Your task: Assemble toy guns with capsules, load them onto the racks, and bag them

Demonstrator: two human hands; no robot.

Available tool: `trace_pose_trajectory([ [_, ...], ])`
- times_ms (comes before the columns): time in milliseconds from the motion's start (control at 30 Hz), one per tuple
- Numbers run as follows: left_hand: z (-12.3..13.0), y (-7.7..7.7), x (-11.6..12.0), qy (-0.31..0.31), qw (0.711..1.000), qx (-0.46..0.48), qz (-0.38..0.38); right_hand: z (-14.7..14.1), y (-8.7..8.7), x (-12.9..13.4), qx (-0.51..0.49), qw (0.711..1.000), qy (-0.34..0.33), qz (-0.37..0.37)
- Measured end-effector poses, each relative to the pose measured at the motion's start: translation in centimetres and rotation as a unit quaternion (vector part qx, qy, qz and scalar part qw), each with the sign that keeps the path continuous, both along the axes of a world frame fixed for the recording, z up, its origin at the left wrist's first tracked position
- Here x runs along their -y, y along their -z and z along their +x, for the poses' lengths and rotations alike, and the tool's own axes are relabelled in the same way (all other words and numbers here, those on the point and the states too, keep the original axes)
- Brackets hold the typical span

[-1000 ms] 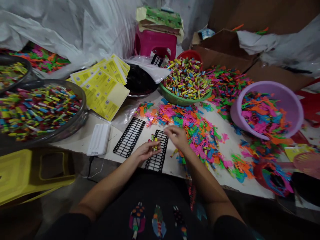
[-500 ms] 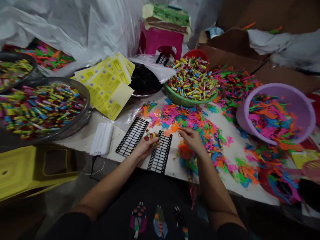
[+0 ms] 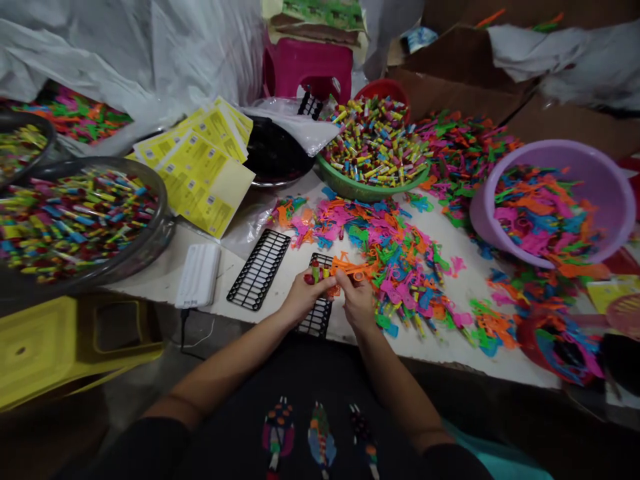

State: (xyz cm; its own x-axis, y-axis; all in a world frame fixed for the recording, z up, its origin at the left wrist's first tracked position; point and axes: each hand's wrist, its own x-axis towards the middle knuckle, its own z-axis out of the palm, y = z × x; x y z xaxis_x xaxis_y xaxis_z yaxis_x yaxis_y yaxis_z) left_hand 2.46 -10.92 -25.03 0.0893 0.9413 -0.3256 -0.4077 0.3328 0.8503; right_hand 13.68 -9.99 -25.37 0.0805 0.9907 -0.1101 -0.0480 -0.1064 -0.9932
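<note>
My left hand [image 3: 306,297] is closed around several small coloured tubes [image 3: 320,272], which poke up between thumb and fingers. Against it, my right hand [image 3: 357,300] pinches an orange plastic piece [image 3: 353,267], and the fingertips of both hands meet. Under the hands lies a black grid rack [image 3: 315,319], partly hidden by them. A second black rack [image 3: 259,270] rests on the table to the left. Bright plastic pieces [image 3: 400,257] are heaped right of my hands.
A dark basin [image 3: 163,230] and a green basin [image 3: 370,193] hold coloured tubes. Plastic pieces fill the purple basin [image 3: 477,217]. Yellow sheets [image 3: 200,180] lie behind a white power bank [image 3: 199,275]. A yellow stool [image 3: 40,343] stands at left.
My right hand has moved left and down with the orange piece, up to my left hand. The left hand has shifted slightly right, still holding the tubes. The view has shifted a little.
</note>
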Motion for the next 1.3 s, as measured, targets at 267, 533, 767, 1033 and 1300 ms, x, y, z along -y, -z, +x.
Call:
trace_pose_trajectory([
  [267, -0.9, 0.0, 0.3, 0.015, 0.990, -0.134, 0.050, 0.6, -1.7, 0.0, 0.037, 0.999, 0.005, 0.017],
  [533, -0.8, 0.7, 0.9, -0.003, 0.964, -0.239, 0.118, -0.1, -1.7, 0.5, 0.105, 0.994, -0.001, 0.020],
  [767, -0.5, 1.0, 1.0, 0.009, 0.957, -0.259, 0.134, 0.0, -1.5, 0.9, 0.145, 0.988, 0.003, 0.050],
  [1033, -0.1, 0.2, 1.7, 0.039, 0.922, -0.328, 0.204, 0.3, -1.2, 0.8, 0.103, 0.994, 0.006, 0.018],
  [1300, 0.2, 1.3, -3.2, 0.092, 0.925, -0.336, 0.148, 7.2, -0.7, -1.0, 0.118, 0.987, 0.095, -0.054],
])
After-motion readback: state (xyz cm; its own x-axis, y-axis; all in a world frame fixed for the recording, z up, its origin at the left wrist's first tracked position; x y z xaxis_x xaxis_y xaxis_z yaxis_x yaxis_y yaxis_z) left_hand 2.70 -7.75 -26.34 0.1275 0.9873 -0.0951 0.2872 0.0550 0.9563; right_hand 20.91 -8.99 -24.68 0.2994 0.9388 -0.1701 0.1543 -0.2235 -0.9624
